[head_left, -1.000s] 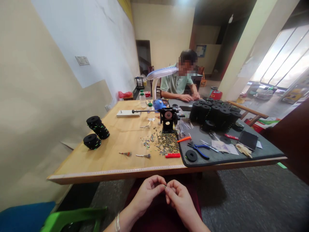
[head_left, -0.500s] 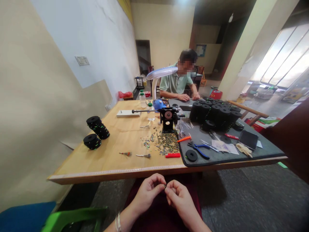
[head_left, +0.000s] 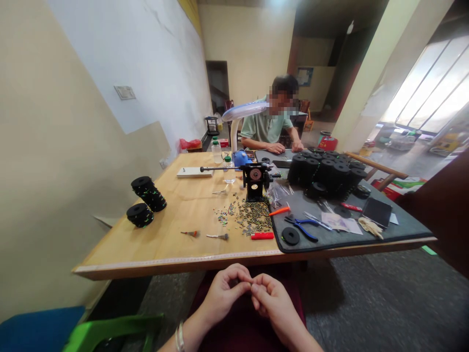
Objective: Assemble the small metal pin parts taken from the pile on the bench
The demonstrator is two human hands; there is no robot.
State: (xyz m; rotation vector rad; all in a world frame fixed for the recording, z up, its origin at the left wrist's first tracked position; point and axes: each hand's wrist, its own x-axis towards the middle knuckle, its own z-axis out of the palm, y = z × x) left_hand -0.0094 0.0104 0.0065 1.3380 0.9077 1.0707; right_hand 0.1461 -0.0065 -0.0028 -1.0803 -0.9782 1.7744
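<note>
My left hand (head_left: 227, 292) and my right hand (head_left: 270, 294) meet fingertip to fingertip over my lap, in front of the table edge. Both are closed in a pinch; whatever lies between the tips is too small and hidden to name. On the table beyond them lie a red lighter (head_left: 262, 235), a heap of small dark and brassy metal pieces (head_left: 256, 215) and some tiny coloured beads (head_left: 222, 217). Two small bundles of fine strands, one with an orange band (head_left: 190, 233) and one with a white end (head_left: 217, 236), rest left of the lighter.
A black hand-cranked winder (head_left: 253, 182) stands mid-table. Black foam spools (head_left: 148, 192) are stacked at left, and many more (head_left: 326, 171) at right. Blue-handled pliers (head_left: 306, 230) lie on the grey mat (head_left: 330, 244). A co-worker (head_left: 269, 129) sits opposite behind a lamp (head_left: 235, 132).
My fingertips have drawn closer together, and the small dark piece seen between them before is now hidden. The co-worker has shifted slightly left.
</note>
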